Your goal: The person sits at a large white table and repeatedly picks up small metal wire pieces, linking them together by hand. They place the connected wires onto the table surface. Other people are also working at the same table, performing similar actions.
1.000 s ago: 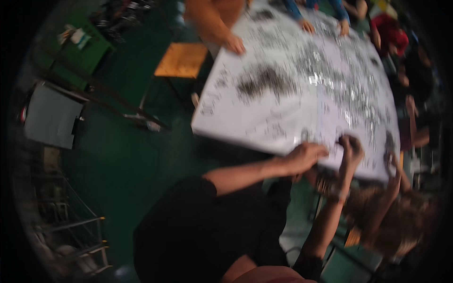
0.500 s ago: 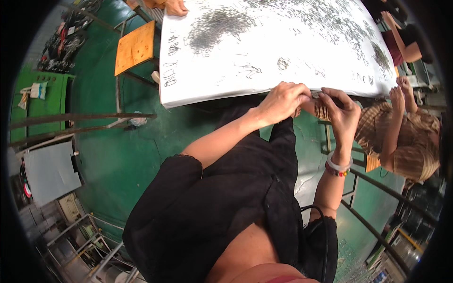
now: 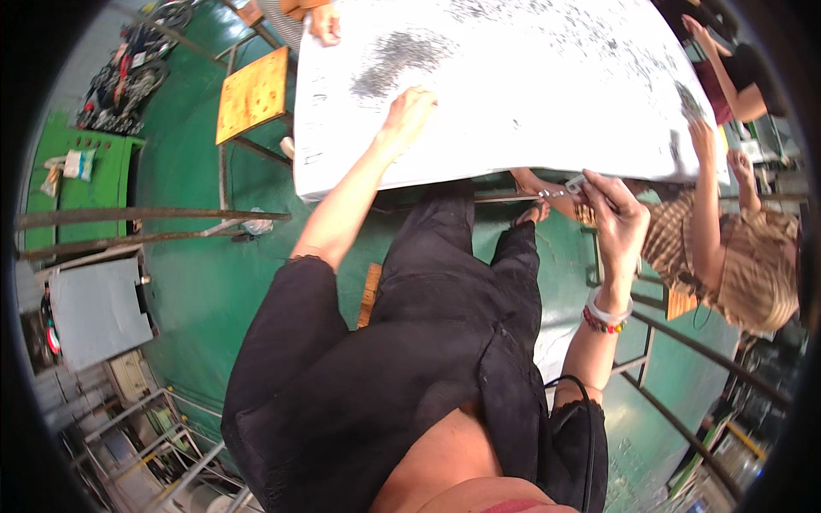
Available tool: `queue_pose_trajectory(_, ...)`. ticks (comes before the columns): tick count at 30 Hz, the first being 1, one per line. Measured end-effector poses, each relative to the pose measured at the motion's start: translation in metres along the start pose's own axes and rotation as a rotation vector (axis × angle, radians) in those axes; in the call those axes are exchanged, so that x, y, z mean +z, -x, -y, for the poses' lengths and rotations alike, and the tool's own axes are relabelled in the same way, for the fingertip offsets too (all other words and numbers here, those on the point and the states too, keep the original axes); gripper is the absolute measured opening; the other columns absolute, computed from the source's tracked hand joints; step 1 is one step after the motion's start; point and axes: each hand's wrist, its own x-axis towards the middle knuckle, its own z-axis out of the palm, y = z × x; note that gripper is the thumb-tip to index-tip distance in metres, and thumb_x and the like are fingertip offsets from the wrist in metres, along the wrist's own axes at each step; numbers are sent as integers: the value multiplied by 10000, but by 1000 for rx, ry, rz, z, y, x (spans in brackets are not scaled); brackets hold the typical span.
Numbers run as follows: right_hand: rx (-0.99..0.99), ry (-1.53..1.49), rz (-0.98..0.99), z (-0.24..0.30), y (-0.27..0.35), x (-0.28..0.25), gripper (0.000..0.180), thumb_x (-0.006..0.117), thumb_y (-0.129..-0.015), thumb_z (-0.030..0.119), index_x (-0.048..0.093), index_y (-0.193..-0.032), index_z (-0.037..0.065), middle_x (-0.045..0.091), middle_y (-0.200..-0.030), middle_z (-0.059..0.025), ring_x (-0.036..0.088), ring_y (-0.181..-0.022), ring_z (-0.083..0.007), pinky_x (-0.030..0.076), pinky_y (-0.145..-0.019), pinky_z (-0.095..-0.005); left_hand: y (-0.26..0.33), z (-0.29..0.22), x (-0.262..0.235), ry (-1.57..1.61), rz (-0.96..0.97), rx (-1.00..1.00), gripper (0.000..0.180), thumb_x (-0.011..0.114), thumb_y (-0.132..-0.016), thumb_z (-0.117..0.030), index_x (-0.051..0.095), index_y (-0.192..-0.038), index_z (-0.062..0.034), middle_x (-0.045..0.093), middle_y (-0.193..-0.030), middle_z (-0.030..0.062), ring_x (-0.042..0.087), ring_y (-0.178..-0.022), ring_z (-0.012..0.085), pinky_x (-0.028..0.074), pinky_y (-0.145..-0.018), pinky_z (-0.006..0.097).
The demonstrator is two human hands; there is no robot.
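Observation:
My left hand (image 3: 409,120) is over the white tabletop (image 3: 479,145), just below a loose pile of small dark pieces (image 3: 402,56). Its fingers are curled together, and anything between them is too small to make out. Beyond the table's near edge, my right hand (image 3: 617,209) pinches a small light-grey piece (image 3: 575,183) between thumb and fingers. Several tiny shiny bits (image 3: 550,194) stick out in a row from the left of this piece. What exactly it is, I cannot tell.
More dark pieces (image 3: 590,38) lie scattered across the far side. Another person's hand (image 3: 325,24) rests at the far left corner. At right sits a person in a checked shirt (image 3: 718,256), arms raised. A wooden stool (image 3: 252,96) stands left of the table.
My left hand has left my right hand and moved up and left over the table toward the dark pile. My right hand stays near its place, the grey piece now showing.

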Motion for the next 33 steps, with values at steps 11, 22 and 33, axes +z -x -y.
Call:
queue_pose_trajectory(11, 139, -138, -151, -12, 19, 25, 123, 619, -849, -3, 635, -963, -47, 684, -840, -98, 668, -723, -124, 520, -540, -205, 12, -209, -49, 1044, 154, -100, 150, 650, -847, -124, 653, -945, -11, 666, -873, 53, 610, -838, 107, 492, -744, 278)
queue_pose_trajectory(22, -48, -120, -134, -22, 8, 20, 131, 643, -834, -8, 672, -960, -29, 667, -859, -84, 621, -700, -91, 511, -584, -212, 21, -236, -35, 1045, -97, -96, 60, 550, -911, -60, 541, -935, -6, 631, -820, 100, 625, -695, 171, 496, -601, 294)
queue_pose_trajectory(33, -367, 1028, 156, -149, -159, 49, 229, 633, -738, 63, 725, -930, 147, 560, -868, -109, 539, -914, -283, 455, -801, -391, 28, -216, -26, 912, -68, -30, 45, 563, -901, -18, 562, -937, 9, 649, -857, 77, 633, -791, 124, 515, -702, 255)
